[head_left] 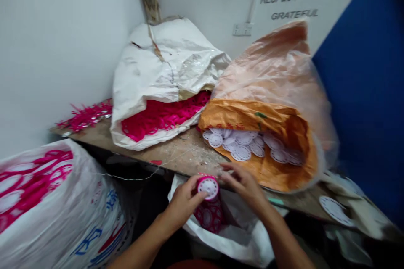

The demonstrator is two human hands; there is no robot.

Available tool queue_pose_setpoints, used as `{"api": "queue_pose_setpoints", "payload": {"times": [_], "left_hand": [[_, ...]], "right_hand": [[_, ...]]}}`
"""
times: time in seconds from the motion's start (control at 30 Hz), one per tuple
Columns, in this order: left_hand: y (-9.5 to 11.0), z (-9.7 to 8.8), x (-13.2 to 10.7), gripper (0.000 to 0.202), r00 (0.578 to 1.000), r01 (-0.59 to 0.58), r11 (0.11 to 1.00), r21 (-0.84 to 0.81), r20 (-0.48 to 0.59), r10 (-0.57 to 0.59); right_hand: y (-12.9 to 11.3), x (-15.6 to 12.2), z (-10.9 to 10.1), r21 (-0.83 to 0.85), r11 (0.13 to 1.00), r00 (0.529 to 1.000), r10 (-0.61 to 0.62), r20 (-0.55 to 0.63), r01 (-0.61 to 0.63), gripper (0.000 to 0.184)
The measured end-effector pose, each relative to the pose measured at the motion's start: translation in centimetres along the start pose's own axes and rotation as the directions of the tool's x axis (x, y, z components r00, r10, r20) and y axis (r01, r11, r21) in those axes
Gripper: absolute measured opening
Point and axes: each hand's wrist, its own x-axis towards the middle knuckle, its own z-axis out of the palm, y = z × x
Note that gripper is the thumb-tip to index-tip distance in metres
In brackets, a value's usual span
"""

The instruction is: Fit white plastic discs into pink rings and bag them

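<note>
My left hand (184, 197) is closed on a round pink plastic piece with a white disc (208, 188) in its middle, the thumb lying at the disc's lower edge. Just right of it is my right hand (243, 183), its fingers apart and somewhat blurred; no thing shows in them. Both hands are over an open white sack (252, 241) holding several pink pieces with white centres (210, 215). Beyond my right hand, an orange-lined sack (265, 172) lies open with loose white discs (241, 151) inside. A white sack (170, 67) of pink rings (158, 117) lies beside it.
The sacks lie on a worn wooden table (186, 151). At left stands a full white sack (94, 206) of pink-and-white pieces. Pink spiky pieces (88, 115) are on the table's left end, and a white disc (336, 210) is at the right. A thin string (132, 178) trails over the edge.
</note>
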Motion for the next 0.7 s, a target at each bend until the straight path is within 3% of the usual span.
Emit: {"api": "queue_pose_setpoints", "payload": {"times": [0.07,0.13,0.2,0.27,0.33,0.4,0.53,0.63,0.7], "left_hand": [[0.6,-2.5,0.8,0.045,0.991,-0.099,0.969,0.226,-0.062,0.116],[1.3,-6.1,2.2,0.043,0.954,-0.146,0.868,0.475,-0.165,0.25],[2.1,-10.6,4.1,0.035,0.89,-0.1,0.697,0.711,-0.249,0.382],[2.8,-15.2,6.2,0.033,0.858,0.072,0.494,0.867,-0.306,0.412],[3.1,-19.3,8.1,0.036,0.851,0.147,0.454,0.879,-0.347,0.395],[3.0,-22.2,9.5,0.038,0.861,0.188,0.444,0.876,-0.365,0.355],[2.4,-24.4,10.4,0.03,0.879,0.207,0.458,0.864,-0.37,0.3],[2.8,-23.8,9.8,0.018,0.87,0.17,0.508,0.844,-0.371,0.325],[3.5,-22.5,9.1,0.01,0.848,0.132,0.561,0.817,-0.386,0.363]], "right_hand": [[2.7,1.9,-1.3,-0.202,0.977,0.974,0.017,-0.224,-0.064,0.039],[5.4,3.6,-2.0,-0.425,0.895,0.948,-0.01,-0.319,-0.134,0.048],[7.4,4.5,-2.1,-0.572,0.807,0.947,-0.049,-0.317,-0.149,0.05],[8.5,4.7,-1.9,-0.626,0.769,0.952,-0.084,-0.294,-0.126,0.051],[9.0,4.5,-1.8,-0.624,0.775,0.95,-0.109,-0.293,-0.103,0.052],[8.9,4.3,-1.8,-0.605,0.79,0.943,-0.117,-0.311,-0.102,0.053],[8.1,4.3,-2.0,-0.536,0.83,0.929,-0.063,-0.364,-0.154,0.052],[7.3,4.2,-2.2,-0.506,0.852,0.904,-0.101,-0.415,-0.137,0.049],[6.9,4.0,-2.4,-0.505,0.855,0.862,-0.166,-0.48,-0.117,0.049]]}}
